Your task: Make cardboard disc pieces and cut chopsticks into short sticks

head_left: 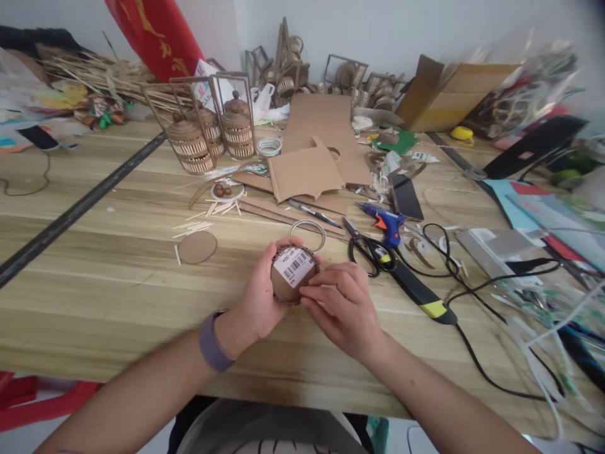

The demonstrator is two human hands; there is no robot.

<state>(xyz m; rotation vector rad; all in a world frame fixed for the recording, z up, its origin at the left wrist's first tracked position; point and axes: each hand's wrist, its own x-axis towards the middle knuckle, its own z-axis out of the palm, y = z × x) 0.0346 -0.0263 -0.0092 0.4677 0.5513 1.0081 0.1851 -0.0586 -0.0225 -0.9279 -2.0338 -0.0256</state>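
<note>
A round cardboard piece (288,291) with a white barcode label (293,266) on its face is held above the table in front of me. My left hand (262,302) is wrapped around its left side and edge. With fingers bent, my right hand (347,302) presses its fingertips to the lower right rim of the piece; whether they also pinch something small is hidden. Just beyond lies a pale ring (322,234). To the left, a flat cardboard disc (197,247) rests on the table beside several thin wooden sticks (193,228).
Black scissors (355,233), a blue glue gun (388,222) and a black-and-yellow tool (416,290) with cords lie to the right. Cardboard sheets (307,170) lie behind. Small lantern-like bamboo models (239,123) stand at the back left, and an open cardboard box (439,94) at the back right.
</note>
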